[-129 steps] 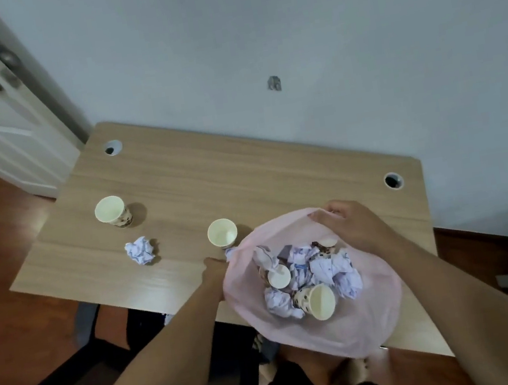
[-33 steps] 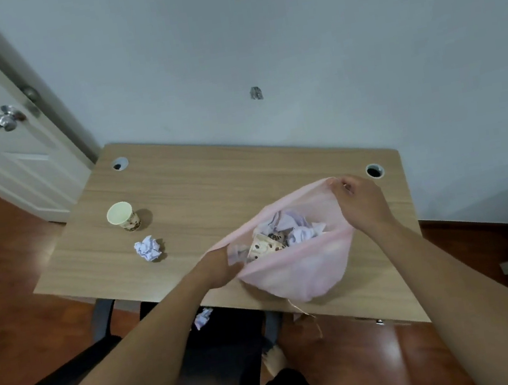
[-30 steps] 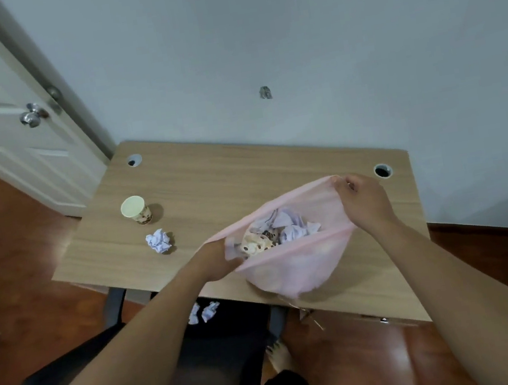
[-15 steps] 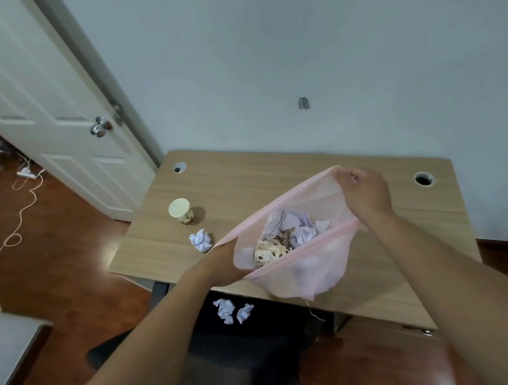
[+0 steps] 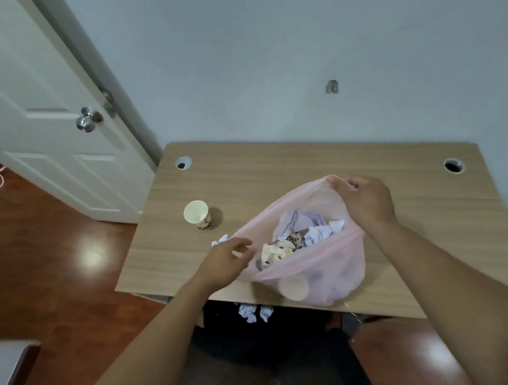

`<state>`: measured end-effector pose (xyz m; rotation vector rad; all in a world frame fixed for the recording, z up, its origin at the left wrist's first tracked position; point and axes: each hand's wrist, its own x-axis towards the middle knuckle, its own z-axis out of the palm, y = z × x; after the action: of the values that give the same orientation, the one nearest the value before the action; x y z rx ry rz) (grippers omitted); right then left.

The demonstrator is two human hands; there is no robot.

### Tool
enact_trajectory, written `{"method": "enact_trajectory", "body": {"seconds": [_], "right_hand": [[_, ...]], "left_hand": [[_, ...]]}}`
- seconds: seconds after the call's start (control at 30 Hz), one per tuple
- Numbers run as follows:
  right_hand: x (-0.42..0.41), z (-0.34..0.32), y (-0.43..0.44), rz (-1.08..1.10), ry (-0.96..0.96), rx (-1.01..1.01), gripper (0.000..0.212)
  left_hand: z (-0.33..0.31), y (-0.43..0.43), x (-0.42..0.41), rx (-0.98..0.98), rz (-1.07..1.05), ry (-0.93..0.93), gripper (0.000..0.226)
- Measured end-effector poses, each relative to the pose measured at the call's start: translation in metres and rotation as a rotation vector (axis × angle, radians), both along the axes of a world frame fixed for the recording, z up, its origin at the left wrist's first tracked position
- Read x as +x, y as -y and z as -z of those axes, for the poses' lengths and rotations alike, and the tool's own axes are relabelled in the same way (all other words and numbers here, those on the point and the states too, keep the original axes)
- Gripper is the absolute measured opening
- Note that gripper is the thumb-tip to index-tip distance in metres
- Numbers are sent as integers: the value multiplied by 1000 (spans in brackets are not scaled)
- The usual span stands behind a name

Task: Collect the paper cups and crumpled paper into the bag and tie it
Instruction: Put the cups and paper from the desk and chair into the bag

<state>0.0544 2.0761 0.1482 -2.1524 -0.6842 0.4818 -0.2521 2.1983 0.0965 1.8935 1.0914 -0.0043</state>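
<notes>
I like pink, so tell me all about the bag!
The bag is thin, see-through pink plastic, its mouth open, sagging above the table's front edge. Cups and crumpled paper lie inside; one cup shows through its side. The right hand pinches its far rim; the left hand is at its near rim, grip unclear.

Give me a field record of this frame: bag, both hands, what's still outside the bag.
bag: pink translucent plastic bag, mouth open, untied, resting on light wooden desk, cups and crumpled paper inside
right hand: fingers pinch the bag's far rim
left hand: at the bag's near-left rim, grip unclear
on desk: upright patterned paper cup; white crumpled paper ball beside left hand
below desk edge: two crumpled white paper pieces
</notes>
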Motion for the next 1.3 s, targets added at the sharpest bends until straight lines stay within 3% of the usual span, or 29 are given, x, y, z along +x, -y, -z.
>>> {"method": "enact_trajectory", "body": {"seconds": [0.03, 0.1, 0.2, 0.23, 0.37, 0.53, 0.7, 0.83, 0.97, 1.1, 1.3], "right_hand": [[-4, 3, -3, 8, -2, -2, 61], [-12, 7, -7, 16, 8, -15, 61], [-21, 12, -10, 16, 29, -46, 61], [-23, 14, -10, 20, 36, -53, 60], [-32, 24, -12, 19, 58, -71, 60], [-41, 34, -12, -22, 52, -95, 60], [-49, 40, -20, -63, 26, -86, 56], [-53, 36, -31, -84, 1, -90, 56], [-56, 29, -39, -95, -48, -64, 54], [-53, 27, -43, -110, -128, -39, 52], [-40, 29, -46, -140, -151, -36, 51]], "left_hand": [[4, -10, -2, -17, -106, 76, 23], [13, -29, -6, 44, -324, 141, 29], [52, -55, -16, 239, -436, 23, 21], [67, -63, -18, 232, -409, -21, 17], [119, -81, -22, 92, -112, -255, 69], [149, -77, -25, 142, -26, -210, 65], [133, -71, -32, 71, -239, -105, 55], [77, -63, -29, -90, -505, 240, 43], [18, -32, -8, -274, -359, 451, 28], [1, -1, 25, -346, -170, 341, 32], [24, 21, 84, -214, -201, 105, 80]]}}
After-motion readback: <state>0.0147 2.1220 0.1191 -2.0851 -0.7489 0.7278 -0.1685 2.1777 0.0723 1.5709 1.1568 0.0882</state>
